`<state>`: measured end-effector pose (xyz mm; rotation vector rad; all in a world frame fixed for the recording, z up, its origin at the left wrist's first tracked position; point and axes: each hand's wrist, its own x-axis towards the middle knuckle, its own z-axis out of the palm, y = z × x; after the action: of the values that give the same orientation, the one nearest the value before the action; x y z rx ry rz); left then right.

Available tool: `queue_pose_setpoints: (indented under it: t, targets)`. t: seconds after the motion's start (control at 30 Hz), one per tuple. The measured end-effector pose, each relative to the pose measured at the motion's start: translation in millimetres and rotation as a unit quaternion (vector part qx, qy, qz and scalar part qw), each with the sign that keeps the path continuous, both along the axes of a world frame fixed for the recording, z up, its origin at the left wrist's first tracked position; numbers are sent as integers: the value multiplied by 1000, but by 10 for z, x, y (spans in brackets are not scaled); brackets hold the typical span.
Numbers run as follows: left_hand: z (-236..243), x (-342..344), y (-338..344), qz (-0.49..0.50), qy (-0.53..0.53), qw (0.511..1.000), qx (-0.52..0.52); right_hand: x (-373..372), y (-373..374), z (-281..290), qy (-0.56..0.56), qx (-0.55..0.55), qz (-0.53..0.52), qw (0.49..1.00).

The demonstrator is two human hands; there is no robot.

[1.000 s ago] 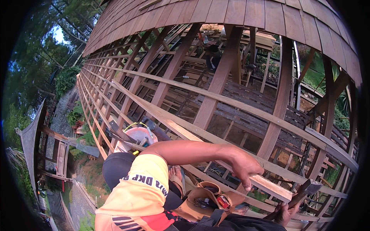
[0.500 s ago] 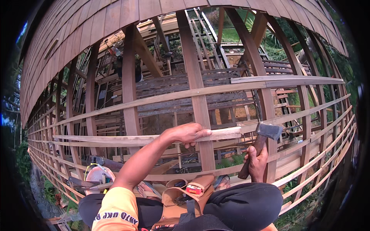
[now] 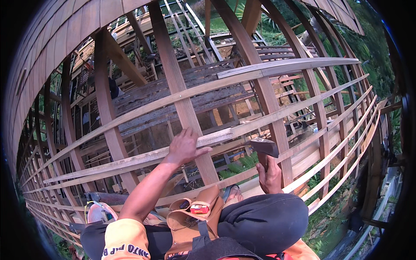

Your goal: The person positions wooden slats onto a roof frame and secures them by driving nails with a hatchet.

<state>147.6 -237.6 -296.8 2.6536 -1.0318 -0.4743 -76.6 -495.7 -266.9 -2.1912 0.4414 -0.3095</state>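
Note:
My left hand (image 3: 184,146) is closed over a loose wooden batten (image 3: 125,161), near its right end where it crosses a rafter (image 3: 203,158). The fingers lie on the far side of the batten and the thumb on the near side. My right hand (image 3: 271,175) grips the dark wooden handle of a hatchet (image 3: 265,147). The hatchet's steel head is up, just above the roof battens and beside another rafter (image 3: 269,102). No nail shows in either hand.
Several fixed battens (image 3: 190,92) cross the rafters, with open gaps down to timbers below. Wooden shingles (image 3: 56,32) cover the upper left. A tan tool pouch (image 3: 182,223) holding a red box (image 3: 199,209) sits at my lap. A bucket (image 3: 97,212) stands at lower left.
The view has swung to the right. My left hand has shifted on the batten, its fingers now reaching across to the far side. The hatchet stays in my right hand, its head turned.

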Motion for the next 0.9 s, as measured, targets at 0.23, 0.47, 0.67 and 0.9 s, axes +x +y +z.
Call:
queue_pose_setpoints:
  t: [0.23,0.47,0.67,0.9]
  targets:
    - [-18,25,-229,47,-49,991,-114,682,-181,387,12,-150,146,978]
    - [36,-48,-531,19,-140,989,-36,945,-22,666,77,-213,184,956]
    - [-193,175,-608,-24,13,999,-42,1051,129,637,71,-230,225,944]
    - [-123,107,-642,-56,13,997,-43,1096,-198,654,139,-253,208,934]
